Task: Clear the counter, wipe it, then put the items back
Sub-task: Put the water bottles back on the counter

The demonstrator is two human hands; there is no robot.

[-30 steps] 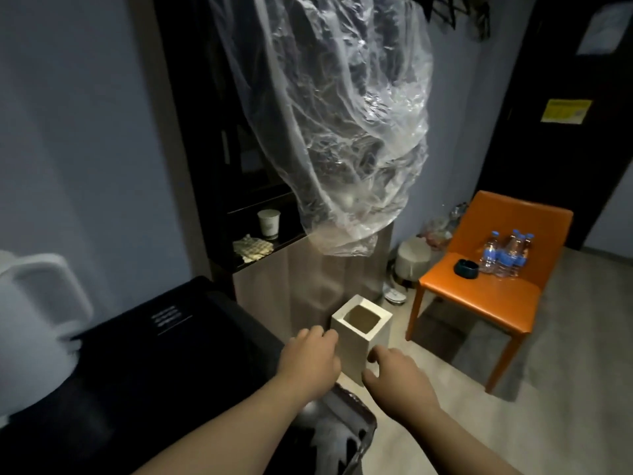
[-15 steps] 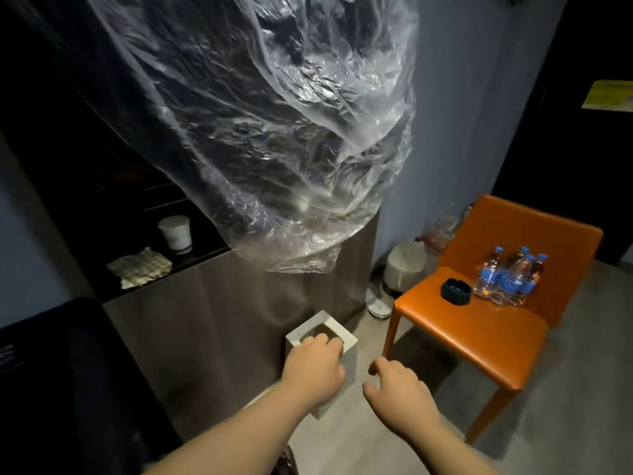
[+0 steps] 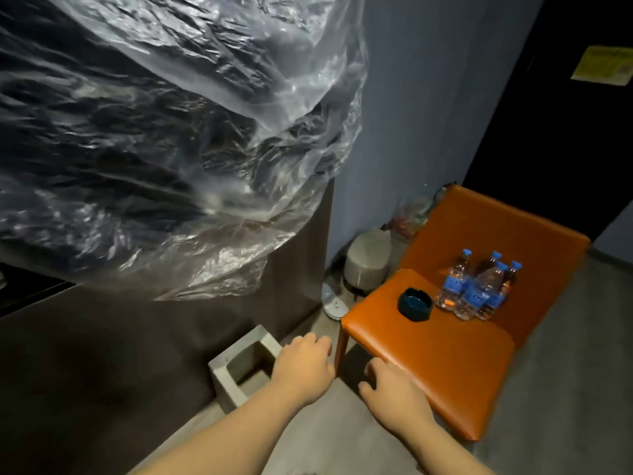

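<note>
both hands have dropped lower: the left hand (image 3: pixel 303 366) now grips the rim of the square grey open-topped bin (image 3: pixel 239 366) on the floor by the orange chair (image 3: pixel 442 351), while the right hand (image 3: pixel 394 389) hovers open (empty). lift straight up, keeping it level.

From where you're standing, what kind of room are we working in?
Probably a hotel or guest room, though I can't be sure. An orange chair holds four sealed water bottles and a dark ashtray, a small square bin sits on the floor, and a notice is posted on the dark door.
</note>
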